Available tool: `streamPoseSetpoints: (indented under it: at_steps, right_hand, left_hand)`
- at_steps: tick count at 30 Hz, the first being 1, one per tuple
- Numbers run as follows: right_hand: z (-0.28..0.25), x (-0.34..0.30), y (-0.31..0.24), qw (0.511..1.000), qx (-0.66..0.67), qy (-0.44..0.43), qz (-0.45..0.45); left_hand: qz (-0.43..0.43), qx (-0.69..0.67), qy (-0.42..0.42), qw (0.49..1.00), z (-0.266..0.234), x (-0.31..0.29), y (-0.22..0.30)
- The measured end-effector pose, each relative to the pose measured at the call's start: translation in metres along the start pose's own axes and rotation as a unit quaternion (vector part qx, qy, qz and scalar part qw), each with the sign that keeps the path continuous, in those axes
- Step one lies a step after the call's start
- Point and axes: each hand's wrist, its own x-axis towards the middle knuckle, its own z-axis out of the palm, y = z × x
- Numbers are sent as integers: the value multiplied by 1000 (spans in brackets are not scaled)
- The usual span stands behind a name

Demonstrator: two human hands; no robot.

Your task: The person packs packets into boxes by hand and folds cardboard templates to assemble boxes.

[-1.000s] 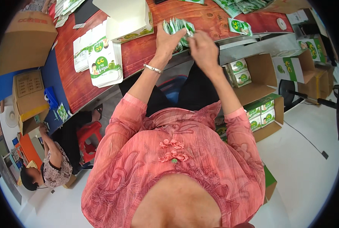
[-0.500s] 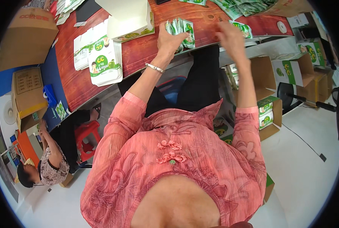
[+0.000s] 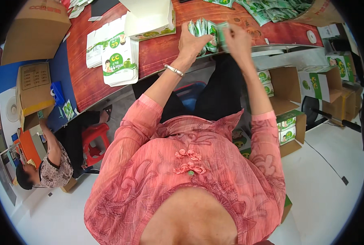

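My left hand (image 3: 190,44), a bracelet at its wrist, is closed round a row of small green-and-white sachets (image 3: 204,29) standing on edge on the table. At the right end of that row, my right hand (image 3: 238,44) pinches one more green sachet (image 3: 222,36) against the others. Some blur covers the right fingers and this sachet. To the left of my hands, an open white-and-green box (image 3: 154,30) stands with its lid raised. Beside it lies a stack of flat, unfolded cartons (image 3: 120,61) with green print.
A heap of sachets (image 3: 271,10) spills from a bag at the far right. A white roll (image 3: 311,36) sits by the table's right edge. Cardboard boxes (image 3: 286,87) with packed cartons stand at the right. A co-worker (image 3: 55,167) sits at the left, near a red stool (image 3: 95,143).
My right hand has moved left to the row, bringing the loose sachet that lay at the right of the table. My left hand keeps its hold; the whole view has shifted slightly.
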Motion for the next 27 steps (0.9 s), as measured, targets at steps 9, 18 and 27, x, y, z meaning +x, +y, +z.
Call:
streamPoseSetpoints:
  at_steps: [9,18,27]
  right_hand:
    - [9,-3,-20,900,282,-208,260]
    - [-21,38,-24,875,207,-413,141]
    - [-13,57,-31,854,131,-462,202]
  left_hand:
    - [10,-13,-34,999,-8,-5,13]
    - [-94,117,-25,988,-11,-22,31]
    - [-44,90,-40,994,-5,-3,31]
